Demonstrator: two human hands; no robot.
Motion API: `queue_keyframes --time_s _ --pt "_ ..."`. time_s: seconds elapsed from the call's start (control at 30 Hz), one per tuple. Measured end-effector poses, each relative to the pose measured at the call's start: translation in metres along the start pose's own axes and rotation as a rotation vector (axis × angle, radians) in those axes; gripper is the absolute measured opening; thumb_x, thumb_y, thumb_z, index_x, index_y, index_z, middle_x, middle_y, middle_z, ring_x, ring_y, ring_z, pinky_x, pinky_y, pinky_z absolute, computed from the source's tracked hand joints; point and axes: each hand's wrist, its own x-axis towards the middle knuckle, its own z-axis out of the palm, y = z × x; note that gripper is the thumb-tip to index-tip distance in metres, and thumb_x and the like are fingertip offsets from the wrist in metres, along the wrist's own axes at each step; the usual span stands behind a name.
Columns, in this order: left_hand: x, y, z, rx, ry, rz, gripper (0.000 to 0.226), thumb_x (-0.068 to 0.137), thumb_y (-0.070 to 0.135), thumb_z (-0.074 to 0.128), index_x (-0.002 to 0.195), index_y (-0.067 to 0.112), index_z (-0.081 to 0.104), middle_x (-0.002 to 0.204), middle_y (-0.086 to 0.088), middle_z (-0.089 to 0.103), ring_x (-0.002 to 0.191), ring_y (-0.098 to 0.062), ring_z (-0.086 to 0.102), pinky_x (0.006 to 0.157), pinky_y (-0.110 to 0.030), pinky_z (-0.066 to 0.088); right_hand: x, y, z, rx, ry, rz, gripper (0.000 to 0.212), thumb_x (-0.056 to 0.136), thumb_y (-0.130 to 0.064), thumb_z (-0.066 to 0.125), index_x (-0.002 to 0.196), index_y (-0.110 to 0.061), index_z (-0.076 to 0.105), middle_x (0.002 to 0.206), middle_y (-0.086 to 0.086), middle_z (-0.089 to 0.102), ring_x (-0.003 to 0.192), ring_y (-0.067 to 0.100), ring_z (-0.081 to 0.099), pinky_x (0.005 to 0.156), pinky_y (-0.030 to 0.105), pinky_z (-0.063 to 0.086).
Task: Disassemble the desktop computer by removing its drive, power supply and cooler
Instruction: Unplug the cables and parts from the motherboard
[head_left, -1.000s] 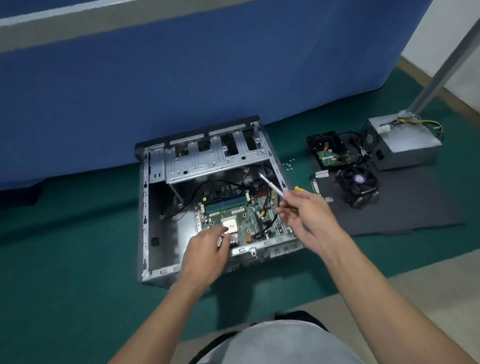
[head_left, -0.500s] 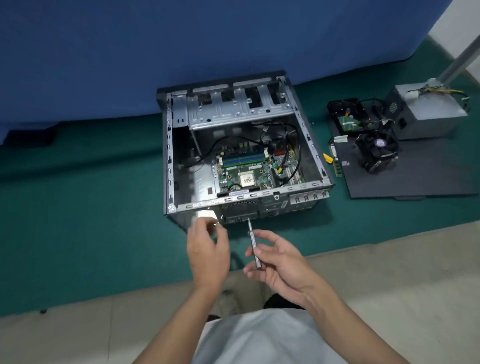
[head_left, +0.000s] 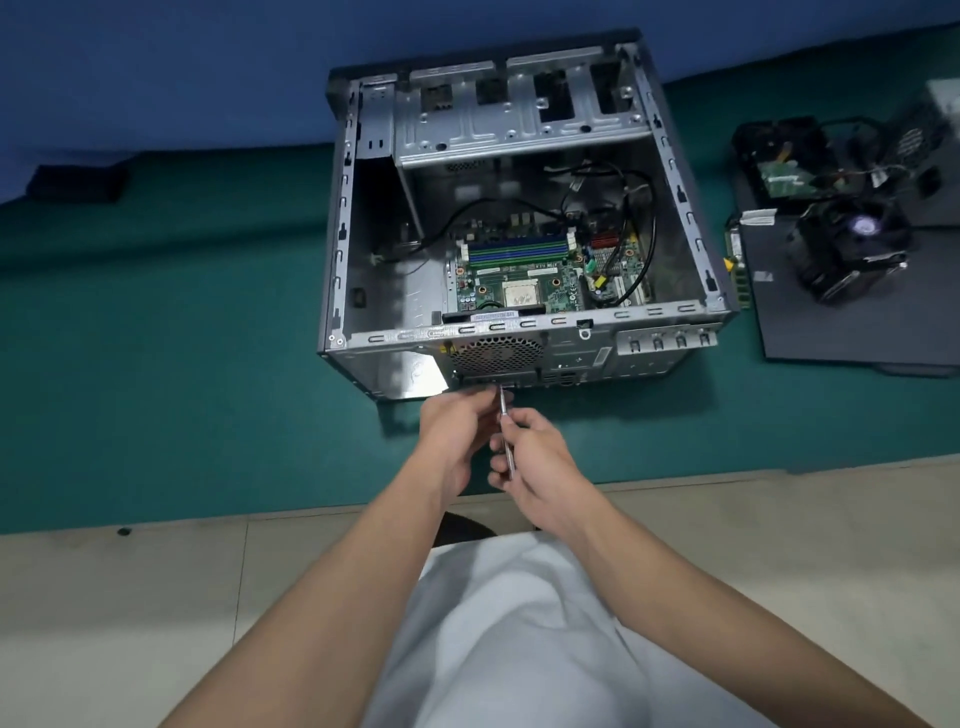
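Status change, approx. the last sec: the L hand (head_left: 457, 426) has come out of the case (head_left: 337, 260), where it was beside the CPU socket (head_left: 522, 296). The R hand (head_left: 540, 467) has come down from above the motherboard (head_left: 519, 280). Both are now at the case's near outer panel, centre of frame, just below the fan grille (head_left: 496, 353).

Hand state:
- R hand: grasps the screwdriver (head_left: 506, 441) by its shaft, fingers wrapped round it, tip pointing up at the panel edge under the grille.
- L hand: fingers curled in at the driver tip. From where I stand I cannot tell whether it pinches the shaft, holds a screw or only steadies.

Task items: drive (head_left: 779, 156), cooler (head_left: 847, 249) and power supply (head_left: 930, 130) are all out of the case. They lie together at upper right of frame, on and around the dark mat (head_left: 857, 322); the PSU is blurred and cut off by the frame edge. The socket sits bare on the board, and the bay at the top of the case looks vacant.

Meaning for the task: the 3 listed removals look done. Moving from inside the case to the rear panel suggests extra work, prob. a fastener near the grille. That is a judgement only, as no screw head is visible at the tip
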Motion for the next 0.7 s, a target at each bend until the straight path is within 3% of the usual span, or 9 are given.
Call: queue_keyframes --time_s 0.13,0.2,0.37,0.57,0.7 --pt "0.004 -0.002 0.003 0.023 0.046 -0.019 0.016 0.094 0.000 0.055 0.106 -0.006 0.064 0.076 -0.009 0.070 0.040 -0.014 0.039 0.041 -0.021 0.034 0.002 0.001 0.005 0.047 -0.025 -0.013 0.019 0.104 -0.011 0.037 0.090 -0.013 0.049 0.061 0.003 0.040 0.044 0.010 0.026 0.042 0.023 0.021" --pt "0.006 -0.004 0.005 0.009 0.062 -0.021 0.016 0.094 -0.003 0.052 0.106 -0.004 0.064 0.082 -0.011 0.071 0.035 -0.012 0.037 0.039 -0.018 0.031 0.004 0.002 0.005 0.065 -0.029 -0.011 0.020 0.104 -0.010 0.036 0.089 -0.013 0.048 0.061 0.003 0.038 0.044 0.010 0.025 0.042 0.023 0.020" --pt "0.008 -0.005 0.005 -0.001 0.066 -0.012 0.016 0.094 -0.005 0.051 0.095 0.002 0.065 0.091 -0.013 0.072 0.035 -0.012 0.039 0.037 -0.018 0.031 0.008 0.005 0.004 0.119 -0.049 -0.004 0.021 0.104 -0.010 0.035 0.088 -0.014 0.049 0.059 0.002 0.037 0.042 0.009 0.023 0.041 0.022 0.017" --pt "0.010 -0.003 0.005 0.017 0.088 -0.010 0.014 0.092 -0.006 0.053 0.090 0.002 0.064 0.082 -0.010 0.073 0.033 -0.012 0.038 0.038 -0.019 0.036 0.013 0.005 -0.001 0.245 -0.110 0.018 0.022 0.103 -0.007 0.034 0.089 -0.011 0.050 0.057 0.002 0.037 0.038 0.007 0.020 0.039 0.019 0.016" --pt "0.012 -0.001 0.005 0.052 0.098 -0.016 0.012 0.091 -0.002 0.058 0.084 0.003 0.066 0.073 -0.006 0.074 0.047 -0.019 0.045 0.041 -0.021 0.040 0.016 0.005 -0.007 0.365 -0.220 0.067 0.019 0.102 -0.005 0.035 0.090 -0.005 0.050 0.058 0.003 0.039 0.039 0.007 0.024 0.038 0.020 0.020"
